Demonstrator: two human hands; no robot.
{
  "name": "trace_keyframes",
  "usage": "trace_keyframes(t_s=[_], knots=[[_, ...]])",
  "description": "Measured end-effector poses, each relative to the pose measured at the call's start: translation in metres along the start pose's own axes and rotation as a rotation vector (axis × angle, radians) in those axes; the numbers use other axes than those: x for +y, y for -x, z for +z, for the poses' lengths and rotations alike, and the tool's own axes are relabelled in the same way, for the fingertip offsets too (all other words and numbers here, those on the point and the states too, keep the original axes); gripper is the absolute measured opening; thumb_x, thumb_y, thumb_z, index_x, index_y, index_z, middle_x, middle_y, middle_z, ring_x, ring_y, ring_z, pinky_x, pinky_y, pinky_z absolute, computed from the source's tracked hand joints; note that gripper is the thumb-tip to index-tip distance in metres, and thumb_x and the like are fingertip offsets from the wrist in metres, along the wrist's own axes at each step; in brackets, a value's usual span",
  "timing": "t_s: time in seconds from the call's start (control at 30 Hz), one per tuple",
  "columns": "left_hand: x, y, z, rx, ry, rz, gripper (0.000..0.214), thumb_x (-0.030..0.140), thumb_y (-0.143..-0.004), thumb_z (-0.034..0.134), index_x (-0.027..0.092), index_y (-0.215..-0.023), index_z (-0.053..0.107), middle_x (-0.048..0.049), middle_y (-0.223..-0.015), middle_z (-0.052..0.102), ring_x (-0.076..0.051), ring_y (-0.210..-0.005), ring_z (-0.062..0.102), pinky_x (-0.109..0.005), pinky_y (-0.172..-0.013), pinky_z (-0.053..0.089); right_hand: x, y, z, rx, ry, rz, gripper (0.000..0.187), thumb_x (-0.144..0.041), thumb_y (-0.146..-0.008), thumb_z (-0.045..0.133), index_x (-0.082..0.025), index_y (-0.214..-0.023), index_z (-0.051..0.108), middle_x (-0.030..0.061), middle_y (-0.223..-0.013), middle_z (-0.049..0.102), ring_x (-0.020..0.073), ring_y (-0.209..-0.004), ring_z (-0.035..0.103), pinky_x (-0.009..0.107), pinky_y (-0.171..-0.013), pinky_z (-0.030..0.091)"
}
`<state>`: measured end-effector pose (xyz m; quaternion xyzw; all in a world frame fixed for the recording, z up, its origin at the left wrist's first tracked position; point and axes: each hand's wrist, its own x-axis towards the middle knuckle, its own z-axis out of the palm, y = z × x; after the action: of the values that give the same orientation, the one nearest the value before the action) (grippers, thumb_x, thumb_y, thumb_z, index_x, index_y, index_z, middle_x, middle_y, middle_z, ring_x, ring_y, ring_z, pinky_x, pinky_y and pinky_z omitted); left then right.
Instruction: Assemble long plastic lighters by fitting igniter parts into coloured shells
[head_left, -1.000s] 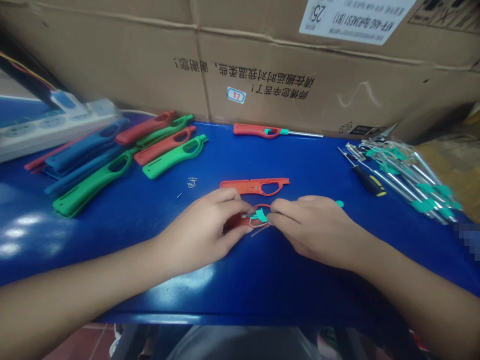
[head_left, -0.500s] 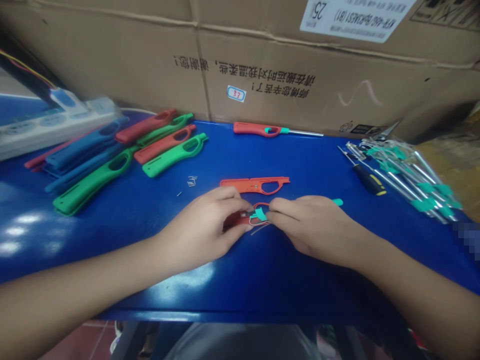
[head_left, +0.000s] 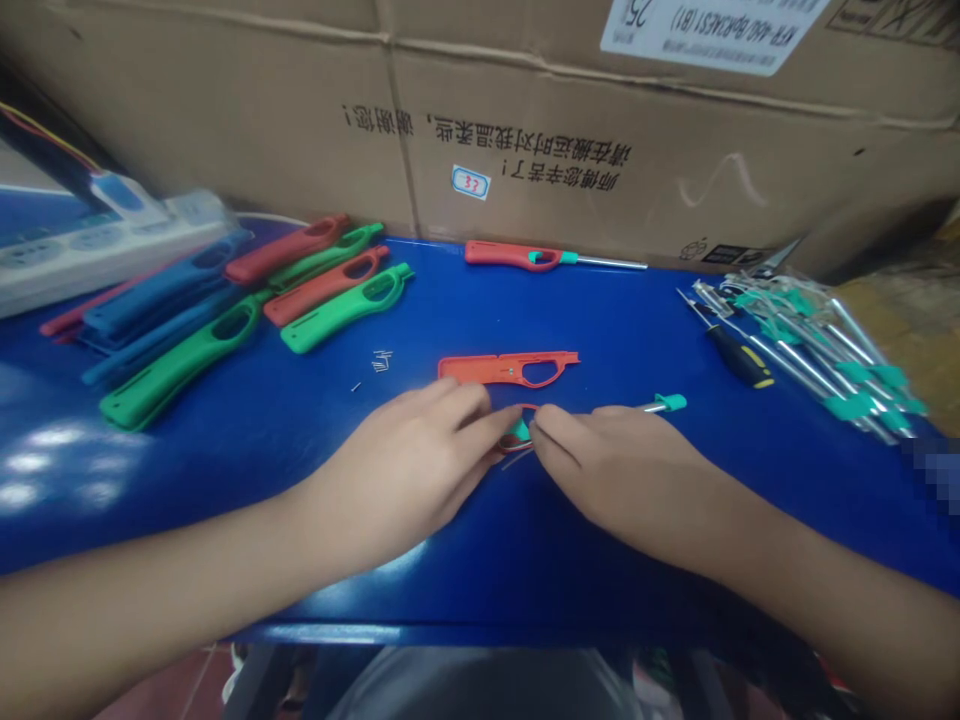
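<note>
Hold the red shell point(head_left: 528, 406) firmly in the closed left hand point(head_left: 420, 450), between both hands. Steady it with the right hand point(head_left: 604, 450), bent over the rod point(head_left: 649, 407) jutting toward three o'clock; impossible to tell whether actually gripping. Best to seat the green piece point(head_left: 517, 432) flat and tuck in the thin grey strand point(head_left: 517, 459), leaving the orange half point(head_left: 480, 370) at twelve o'clock.

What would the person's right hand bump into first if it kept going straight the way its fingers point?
The right hand would probably meet the small green part first, with the left hand close beyond. It may already be touching that part; depth is unclear here.
</note>
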<state>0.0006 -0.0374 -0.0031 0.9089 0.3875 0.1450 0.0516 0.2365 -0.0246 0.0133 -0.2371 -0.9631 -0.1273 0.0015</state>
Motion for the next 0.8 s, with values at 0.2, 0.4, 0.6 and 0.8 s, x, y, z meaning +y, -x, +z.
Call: trace_keyframes(t_s=[0.2,0.4,0.6,0.8], knots=[[0.010,0.006,-0.002,-0.072,-0.319,0.122,0.040,0.017,-0.101,0.052,0.012,-0.139,0.060,-0.0114,-0.104,0.063,-0.029,-0.092,0.061,-0.043,-0.073,0.057,0.014,0.002,-0.001,-0.046,-0.149,0.037,0.018,-0.018,-0.098,0.052,-0.017,-0.103,0.069,0.0025,-0.092,0.065,0.0161,-0.059,0.051,0.035,-0.055,0.024],[0.011,0.009,-0.003,-0.110,-0.334,0.141,0.053,0.010,-0.095,0.052,0.009,-0.148,0.052,-0.0160,-0.120,0.062,-0.032,-0.103,0.060,-0.046,-0.081,0.057,0.033,0.011,-0.005,-0.027,-0.331,0.129,0.022,-0.021,-0.101,0.050,-0.021,-0.111,0.069,0.0028,-0.109,0.069,0.0156,-0.078,0.064,0.032,-0.063,0.037],[0.013,0.011,-0.006,-0.160,-0.324,0.124,0.052,0.009,-0.096,0.047,0.008,-0.147,0.053,-0.0166,-0.117,0.064,-0.034,-0.101,0.059,-0.048,-0.079,0.056,0.035,0.009,-0.004,-0.121,-0.374,0.068,0.019,-0.024,-0.103,0.049,-0.022,-0.108,0.067,0.0026,-0.106,0.067,0.0175,-0.083,0.064,0.032,-0.064,0.039],[0.011,0.010,-0.004,-0.204,-0.268,0.097,0.055,0.009,-0.097,0.047,0.014,-0.152,0.047,-0.0139,-0.126,0.062,-0.034,-0.108,0.055,-0.048,-0.085,0.055,0.031,0.006,-0.001,-0.106,-0.359,0.040,0.014,-0.027,-0.105,0.047,-0.023,-0.106,0.060,0.0012,-0.105,0.064,0.0163,-0.075,0.061,0.031,-0.059,0.036]])
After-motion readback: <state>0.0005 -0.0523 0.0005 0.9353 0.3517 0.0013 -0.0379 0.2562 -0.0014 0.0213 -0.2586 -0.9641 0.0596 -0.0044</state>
